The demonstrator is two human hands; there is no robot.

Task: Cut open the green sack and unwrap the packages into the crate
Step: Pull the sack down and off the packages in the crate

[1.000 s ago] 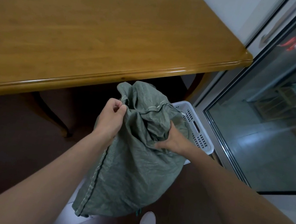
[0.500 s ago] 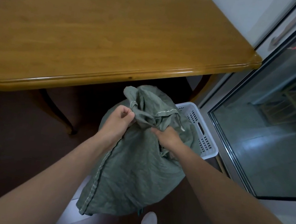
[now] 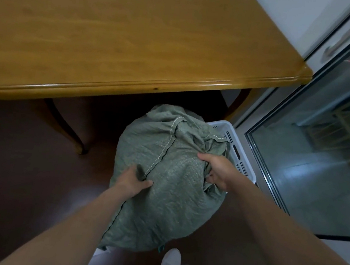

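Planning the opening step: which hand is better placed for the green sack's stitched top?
Likely right: right hand grips bunched fabric by the green sack's stitched top; left hand grips lower, mid-side.

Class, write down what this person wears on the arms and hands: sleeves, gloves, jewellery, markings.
Both forearms are bare to the frame edge: no sleeves show. The left hand and right hand wear no gloves, and no watch, bracelet or markings show. Rings cannot be ruled out, since the green woven sack partly hides both.

Coarse woven sack (image 3: 175,190), glossy wooden table (image 3: 115,35)
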